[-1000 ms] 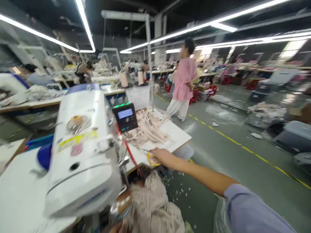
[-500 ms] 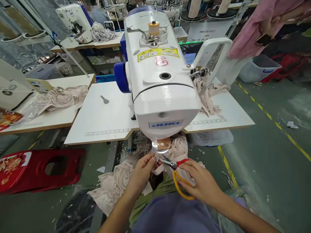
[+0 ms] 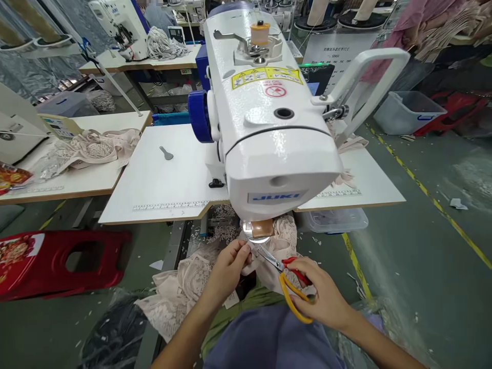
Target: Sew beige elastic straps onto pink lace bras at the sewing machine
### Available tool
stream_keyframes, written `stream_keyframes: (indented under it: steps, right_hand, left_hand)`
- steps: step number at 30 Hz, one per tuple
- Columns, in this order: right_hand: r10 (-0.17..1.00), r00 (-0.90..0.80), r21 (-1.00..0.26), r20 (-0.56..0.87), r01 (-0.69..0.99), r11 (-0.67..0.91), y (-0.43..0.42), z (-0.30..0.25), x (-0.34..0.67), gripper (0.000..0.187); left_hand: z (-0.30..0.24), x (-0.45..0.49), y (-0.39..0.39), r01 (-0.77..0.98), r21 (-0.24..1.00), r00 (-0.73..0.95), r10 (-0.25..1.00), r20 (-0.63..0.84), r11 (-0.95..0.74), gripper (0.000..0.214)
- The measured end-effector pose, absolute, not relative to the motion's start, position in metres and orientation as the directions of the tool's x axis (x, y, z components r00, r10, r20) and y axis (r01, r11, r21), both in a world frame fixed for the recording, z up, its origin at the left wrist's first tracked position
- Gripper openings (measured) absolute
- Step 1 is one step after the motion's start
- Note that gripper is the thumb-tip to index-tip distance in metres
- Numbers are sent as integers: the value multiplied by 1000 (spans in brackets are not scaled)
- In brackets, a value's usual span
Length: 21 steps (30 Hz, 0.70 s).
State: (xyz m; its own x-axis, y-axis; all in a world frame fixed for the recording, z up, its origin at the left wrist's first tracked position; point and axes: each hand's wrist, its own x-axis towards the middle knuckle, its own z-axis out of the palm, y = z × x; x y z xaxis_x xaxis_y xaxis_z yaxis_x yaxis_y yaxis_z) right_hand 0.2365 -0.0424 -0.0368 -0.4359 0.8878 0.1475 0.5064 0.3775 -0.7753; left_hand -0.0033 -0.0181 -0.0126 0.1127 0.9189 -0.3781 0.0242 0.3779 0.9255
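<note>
My left hand (image 3: 226,269) pinches the edge of a pale pink fabric piece just below the front end of the sewing machine (image 3: 284,164). In my right hand (image 3: 326,294) is a pair of scissors (image 3: 287,292) with one red and one yellow handle loop. Its metal blades point up and left toward my left fingertips, close to the fabric. Fingers hide the exact edge there. More pale pink lace garments (image 3: 184,284) are heaped by my left forearm, and others hang under the machine's metal plate (image 3: 259,240).
The white machine table (image 3: 161,174) carries a small grey metal piece (image 3: 166,153) and a printed ruler strip. A red stool (image 3: 92,261) stands at left. A clear plastic box (image 3: 334,219) sits under the table's right side. A co-worker holds fabric strips (image 3: 448,36) at upper right.
The view has shifted slightly. My right hand and the scissors have moved a little right and down, while my left hand keeps its pinch. The co-worker's hands now show fabric strips.
</note>
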Motion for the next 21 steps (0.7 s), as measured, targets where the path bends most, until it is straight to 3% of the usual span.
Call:
stream_keyframes:
  steps: [7, 15, 21]
  right_hand:
    - [886, -459, -809, 59, 498, 312, -35, -34, 218, 39]
    - [872, -489, -808, -20, 522, 274, -26, -34, 220, 32]
    - [895, -446, -781, 3, 558, 281, -36, -40, 245, 28]
  left_hand:
    - [-10, -3, -15, 101, 921, 159, 908, -389, 377, 36]
    - [-1, -5, -10, 157, 919, 100, 920, -378, 361, 36]
    - [-1, -11, -9, 176, 923, 49, 933, -356, 342, 32]
